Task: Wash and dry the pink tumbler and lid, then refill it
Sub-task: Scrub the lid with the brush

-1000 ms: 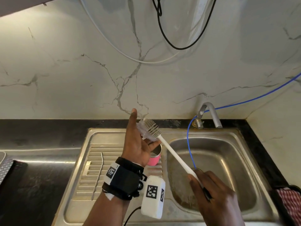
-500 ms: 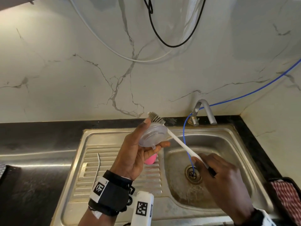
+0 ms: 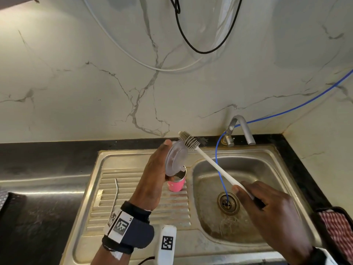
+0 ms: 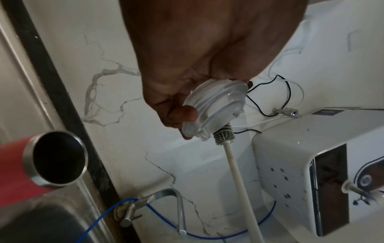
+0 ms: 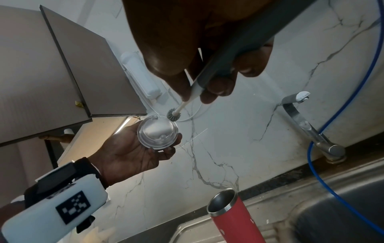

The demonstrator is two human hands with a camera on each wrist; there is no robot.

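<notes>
My left hand point(image 3: 152, 180) pinches the clear lid point(image 3: 176, 160) at its rim between thumb and fingertips. My right hand point(image 3: 267, 209) grips the brush point(image 3: 208, 161) handle; its bristles seem to touch the lid's edge. The pink tumbler point(image 3: 176, 183) stands open just below my left fingers.

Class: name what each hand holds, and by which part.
Left hand pinches the clear lid by its rim. Right hand grips the brush by its handle end.
</notes>
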